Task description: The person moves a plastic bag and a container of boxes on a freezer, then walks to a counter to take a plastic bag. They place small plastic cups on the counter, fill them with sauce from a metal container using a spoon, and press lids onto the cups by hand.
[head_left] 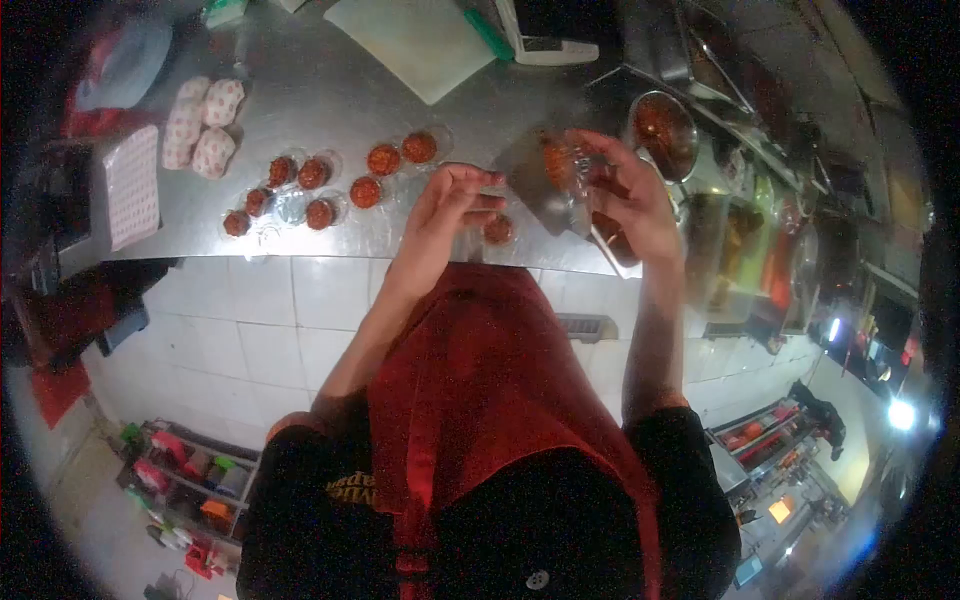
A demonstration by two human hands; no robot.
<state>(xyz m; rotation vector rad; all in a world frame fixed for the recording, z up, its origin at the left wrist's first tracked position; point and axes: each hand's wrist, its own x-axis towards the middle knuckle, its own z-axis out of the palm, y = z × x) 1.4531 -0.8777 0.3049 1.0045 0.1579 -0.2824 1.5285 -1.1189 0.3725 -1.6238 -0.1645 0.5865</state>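
My right hand (628, 205) holds up a small clear container of red-orange sauce (560, 162) above the steel counter (330, 100). Close beside it on the left is my left hand (452, 205), fingers loosely apart and pointing toward the container; I see nothing in it. One filled sauce cup (497, 230) sits on the counter edge between my hands. Several more filled sauce cups (340, 185) lie spread over the counter to the left.
A metal bowl of red sauce (662, 130) stands just beyond my right hand. Paper-wrapped packets with a red pattern (205, 125) and a patterned box (132, 185) sit far left. A white cutting board (415, 40) lies at the back. Metal trays (740, 250) line the right side.
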